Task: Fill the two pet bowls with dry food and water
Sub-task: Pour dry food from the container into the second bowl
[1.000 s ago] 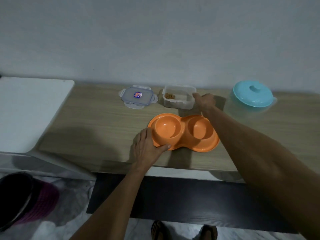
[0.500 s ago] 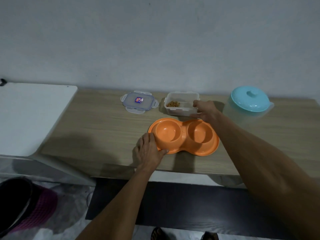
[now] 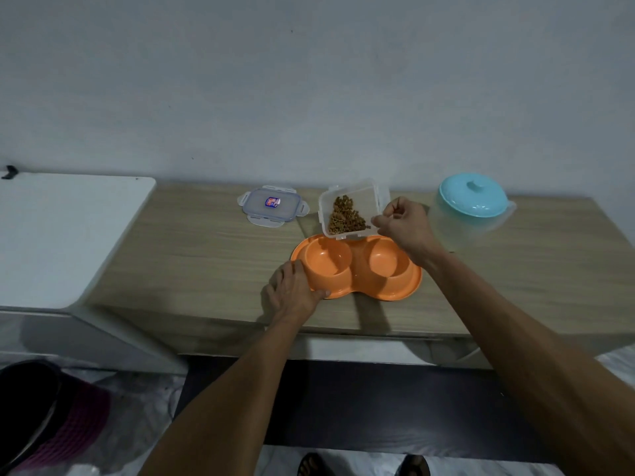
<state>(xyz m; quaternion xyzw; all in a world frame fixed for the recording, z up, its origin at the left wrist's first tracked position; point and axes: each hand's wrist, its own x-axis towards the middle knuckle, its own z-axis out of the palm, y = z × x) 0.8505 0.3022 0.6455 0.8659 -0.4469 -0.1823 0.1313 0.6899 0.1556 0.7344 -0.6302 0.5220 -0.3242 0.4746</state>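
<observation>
An orange double pet bowl (image 3: 357,288) sits near the front edge of the wooden counter; both of its wells look empty. My left hand (image 3: 295,292) presses on the bowl's left rim. My right hand (image 3: 403,223) grips a clear plastic container (image 3: 374,197) by its right side, lifted and tilted toward me above the bowl's far edge. Brown dry food (image 3: 345,216) has slid to the container's lower side. A clear water jug with a turquoise lid (image 3: 472,199) stands at the back right.
The container's clear lid (image 3: 269,207) with a small sticker lies flat at the back, left of the container. A white appliance top (image 3: 65,235) adjoins the wooden counter (image 3: 192,262) on the left. A dark basket (image 3: 44,413) stands on the floor at lower left.
My right hand has lifted the food container off the counter and tilted it over the bowl. The left hand stays on the bowl's rim.
</observation>
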